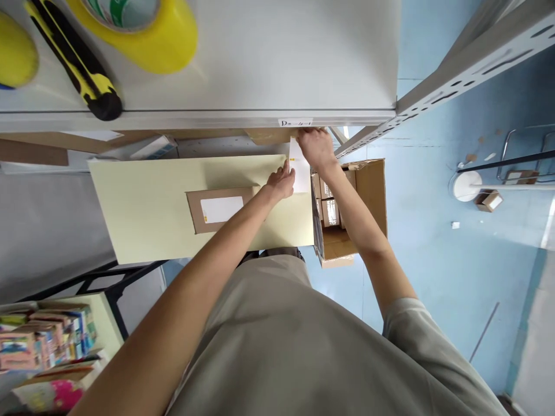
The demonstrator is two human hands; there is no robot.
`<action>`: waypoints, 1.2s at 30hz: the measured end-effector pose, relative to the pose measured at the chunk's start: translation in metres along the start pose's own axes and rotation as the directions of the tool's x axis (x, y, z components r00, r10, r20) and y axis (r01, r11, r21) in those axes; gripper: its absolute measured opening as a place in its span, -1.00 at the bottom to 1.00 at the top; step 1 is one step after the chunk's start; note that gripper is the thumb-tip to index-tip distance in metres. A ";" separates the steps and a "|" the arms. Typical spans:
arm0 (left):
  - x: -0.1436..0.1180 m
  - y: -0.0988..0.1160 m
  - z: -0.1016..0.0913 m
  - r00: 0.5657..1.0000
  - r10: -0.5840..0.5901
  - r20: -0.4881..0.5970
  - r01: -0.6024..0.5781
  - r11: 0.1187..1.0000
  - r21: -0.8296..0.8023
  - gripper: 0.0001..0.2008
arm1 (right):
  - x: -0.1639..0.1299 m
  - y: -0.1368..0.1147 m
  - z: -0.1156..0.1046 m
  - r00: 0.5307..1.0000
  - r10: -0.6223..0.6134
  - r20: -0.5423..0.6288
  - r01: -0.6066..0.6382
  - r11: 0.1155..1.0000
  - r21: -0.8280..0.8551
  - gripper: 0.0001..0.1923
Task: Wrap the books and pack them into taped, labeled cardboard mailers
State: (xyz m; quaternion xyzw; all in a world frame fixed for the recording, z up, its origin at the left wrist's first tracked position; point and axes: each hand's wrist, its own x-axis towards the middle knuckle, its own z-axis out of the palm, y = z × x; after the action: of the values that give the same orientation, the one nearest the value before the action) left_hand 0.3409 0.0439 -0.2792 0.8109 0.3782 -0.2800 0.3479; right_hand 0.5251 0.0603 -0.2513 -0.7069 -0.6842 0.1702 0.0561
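Note:
A white paper label (pixel 300 176) with a small yellow mark sits over the right end of the cream tabletop (pixel 143 214). My right hand (pixel 317 149) is closed at the label's upper corner, under the shelf edge, with its fingertips partly hidden. At the label's left edge is my left hand (pixel 282 181), index finger stretched out and touching the paper. A flat brown cardboard box (pixel 195 211) bearing a white label of its own lies left of my left hand, partly covered by my forearm.
Overhead, a grey shelf (pixel 260 58) holds a yellow tape roll (pixel 173 40) and a box cutter (pixel 80 63). Right of the tabletop, an open carton (pixel 370 202) contains several small boxes. A perforated metal post (pixel 455 81) rises at the right. Books (pixel 52 335) stand lower left.

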 end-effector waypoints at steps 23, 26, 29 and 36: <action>0.017 0.013 -0.009 0.998 -0.046 -0.030 0.047 0.998 0.047 -0.25 | 0.005 -0.006 -0.001 0.996 0.034 0.077 -0.033 0.999 -0.016 -0.52; 0.020 0.017 -0.009 0.998 -0.059 0.001 0.059 0.997 0.058 -0.13 | 0.002 -0.011 -0.010 0.995 0.036 0.092 -0.033 0.999 -0.037 -0.53; 0.027 0.023 -0.008 0.997 -0.077 0.005 0.076 0.993 0.094 -0.02 | -0.004 -0.010 -0.019 0.992 0.075 0.102 -0.069 0.996 -0.060 -0.55; 0.038 0.030 -0.005 0.997 -0.073 0.000 0.073 0.992 0.103 0.16 | -0.058 0.022 -0.045 0.925 0.369 -0.085 -0.360 0.927 0.109 -0.55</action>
State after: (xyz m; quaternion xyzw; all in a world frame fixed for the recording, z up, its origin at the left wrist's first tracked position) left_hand 0.3875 0.0495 -0.2935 0.8129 0.3920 -0.3130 0.2960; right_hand 0.5604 0.0091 -0.2067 -0.8264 -0.5285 0.1715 0.0913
